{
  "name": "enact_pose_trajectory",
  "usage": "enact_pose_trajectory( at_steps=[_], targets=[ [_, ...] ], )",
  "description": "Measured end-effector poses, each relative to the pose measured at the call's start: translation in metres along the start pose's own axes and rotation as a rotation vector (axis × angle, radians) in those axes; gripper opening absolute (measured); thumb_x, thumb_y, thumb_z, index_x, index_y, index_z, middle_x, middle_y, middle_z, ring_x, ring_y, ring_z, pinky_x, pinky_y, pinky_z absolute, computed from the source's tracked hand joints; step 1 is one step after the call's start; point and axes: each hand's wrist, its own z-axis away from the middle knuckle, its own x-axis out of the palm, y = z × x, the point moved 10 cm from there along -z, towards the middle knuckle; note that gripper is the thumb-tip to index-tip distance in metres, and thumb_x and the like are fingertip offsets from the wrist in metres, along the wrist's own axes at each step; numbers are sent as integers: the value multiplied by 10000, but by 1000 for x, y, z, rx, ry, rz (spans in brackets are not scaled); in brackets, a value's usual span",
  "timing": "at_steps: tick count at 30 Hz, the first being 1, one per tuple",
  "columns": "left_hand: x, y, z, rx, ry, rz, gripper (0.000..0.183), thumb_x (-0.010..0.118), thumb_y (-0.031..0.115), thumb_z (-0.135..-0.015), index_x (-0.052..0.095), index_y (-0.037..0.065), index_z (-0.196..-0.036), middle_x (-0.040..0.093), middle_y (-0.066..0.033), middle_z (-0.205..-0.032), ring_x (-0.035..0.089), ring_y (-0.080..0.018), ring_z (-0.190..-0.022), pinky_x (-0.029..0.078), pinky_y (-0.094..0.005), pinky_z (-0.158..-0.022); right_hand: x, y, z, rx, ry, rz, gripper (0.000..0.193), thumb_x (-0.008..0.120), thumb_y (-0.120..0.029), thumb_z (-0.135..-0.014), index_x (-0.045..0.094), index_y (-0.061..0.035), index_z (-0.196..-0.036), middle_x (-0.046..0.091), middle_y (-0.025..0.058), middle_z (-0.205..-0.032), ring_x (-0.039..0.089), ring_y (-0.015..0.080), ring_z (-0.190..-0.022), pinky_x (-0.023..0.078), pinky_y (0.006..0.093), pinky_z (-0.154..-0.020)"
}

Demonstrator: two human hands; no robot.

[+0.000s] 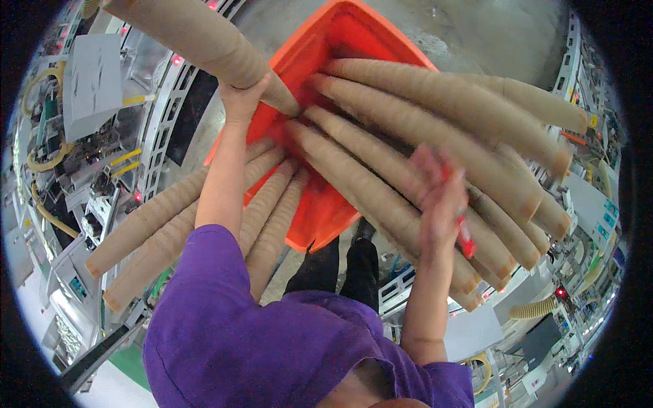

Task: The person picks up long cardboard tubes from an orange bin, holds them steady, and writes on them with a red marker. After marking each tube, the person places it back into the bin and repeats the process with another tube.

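Long brown cardboard tubes stand fanned out in an orange-red bin [320, 211]. My left hand [243, 96] is wrapped round one cardboard tube [204, 44], which leans up toward the upper left with its lower end in the bin. On the other side, my right hand [439, 197] is blurred by motion over the right-hand group of tubes [381, 183]. A slim red tool [465, 238] shows at its palm and below it, and its kind is too smeared to tell. Whether this hand touches the tubes cannot be made out.
More tubes [153, 217] lean out of the bin's left side, past my left arm. Machine rails and equipment with yellow hoses [51, 153] line the left, and similar machinery [588, 211] stands on the right. Concrete floor [503, 41] lies beyond the bin.
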Motion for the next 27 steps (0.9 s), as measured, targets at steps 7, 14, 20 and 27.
enact_pose_trajectory(
  at_steps=[7, 14, 20, 27],
  targets=[
    [-3, -10, 5, -70, 4, 25, 734, 868, 188, -588, 494, 5, -1193, 598, -116, -1154, 588, -222, -1057, 461, -355, -941, 14, -43, -12, -281, -37, 335, 323, 521, -256, -961, 552, -21, -1180, 642, 131, -1129, 581, 228, -1086, 375, 364, -1003],
    [5, -8, 8, -79, 28, 39, 720, 869, 145, -588, 491, 3, -1184, 593, -110, -1143, 587, -221, -1039, 468, -359, -928, 82, 19, 75, -815, -495, 1312, 294, 724, -160, -712, 544, -65, -923, 567, 203, -1137, 524, 362, -1099, 370, 528, -987],
    [-15, -10, 19, -98, 169, 95, 687, 863, 123, -592, 507, 6, -1168, 604, -101, -1119, 587, -222, -1032, 464, -361, -928, 72, 82, 111, -574, -743, 1161, 298, 737, -181, -728, 525, -41, -882, 578, 211, -1090, 538, 383, -1071, 422, 496, -930],
    [-31, 12, 4, -79, 67, 88, 565, 828, 106, -621, 565, 16, -1113, 610, -80, -1087, 588, -216, -996, 457, -358, -918, 27, 98, 107, -404, -599, 1071, 282, 715, -180, -751, 531, -29, -902, 565, 187, -897, 565, 377, -858, 470, 461, -737]
  ],
)
